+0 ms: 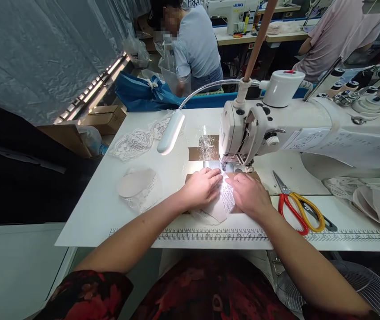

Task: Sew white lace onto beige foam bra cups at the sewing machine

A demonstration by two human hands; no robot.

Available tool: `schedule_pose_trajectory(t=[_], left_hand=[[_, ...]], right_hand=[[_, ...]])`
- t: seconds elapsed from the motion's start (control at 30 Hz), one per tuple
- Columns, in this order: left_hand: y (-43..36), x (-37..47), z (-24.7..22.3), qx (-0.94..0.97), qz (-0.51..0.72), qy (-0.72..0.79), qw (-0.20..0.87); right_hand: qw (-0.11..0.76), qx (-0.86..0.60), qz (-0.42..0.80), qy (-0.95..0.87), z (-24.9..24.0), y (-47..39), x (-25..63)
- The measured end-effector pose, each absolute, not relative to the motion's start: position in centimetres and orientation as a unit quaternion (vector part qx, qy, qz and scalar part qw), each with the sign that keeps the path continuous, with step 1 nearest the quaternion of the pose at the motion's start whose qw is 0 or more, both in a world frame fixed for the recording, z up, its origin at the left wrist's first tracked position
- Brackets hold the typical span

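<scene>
A white lace fabric piece lies under the needle area of a white sewing machine, its lower corner pointing toward me. My left hand rests on its left side, fingers bent together and pressed onto the cloth just before the presser foot. On the right edge, my right hand grips the lace between closed fingers, the thumb partly hidden. Both sets of fingertips are close to the foot. Red-and-yellow-handled scissors lie to the right of my right hand.
More lace pieces and a rounded pale cup piece lie on the left tabletop. A small lamp hangs over the table. A ruler strip runs along the front edge. Two people work beyond; a fan stands below right.
</scene>
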State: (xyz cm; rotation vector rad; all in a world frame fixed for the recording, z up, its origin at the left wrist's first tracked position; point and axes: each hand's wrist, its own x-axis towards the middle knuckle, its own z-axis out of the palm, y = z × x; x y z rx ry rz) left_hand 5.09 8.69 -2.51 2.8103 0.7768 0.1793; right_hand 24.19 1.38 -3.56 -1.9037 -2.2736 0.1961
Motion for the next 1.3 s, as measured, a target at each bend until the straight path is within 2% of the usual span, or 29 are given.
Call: schedule_pose_trajectory(t=[0.4, 0.53, 0.7, 0.9, 1.17, 1.3], left_hand=[[12.1, 4.7, -2.0, 0.971, 0.004, 0.205, 0.124], [12.0, 4.1, -2.2, 0.974, 0.027, 0.189, 0.122], [10.1, 3.3, -2.1, 0.964, 0.113, 0.192, 0.148], [8.7, 4.1, -3.3, 0.955, 0.116, 0.253, 0.105], [9.0, 3.3, -3.8, 0.939, 0.174, 0.244, 0.169], [8.5, 3.6, -4.0, 0.950, 0.170, 0.232, 0.123]], right_hand=[[0.079, -0.636, 0.074, -0.764, -3.2, 1.7, 23.5], [0.137, -0.618, 0.101, -0.768, -3.6, 1.4, 24.1], [0.230, -0.628, 0.104, -0.736, -4.4, 1.2, 24.8], [0.249, -0.618, 0.086, -0.741, -4.6, 1.3, 24.9], [0.292, -0.616, 0.107, -0.724, -4.5, 1.2, 24.8], [0.295, -0.613, 0.109, -0.725, -4.4, 1.1, 24.5]])
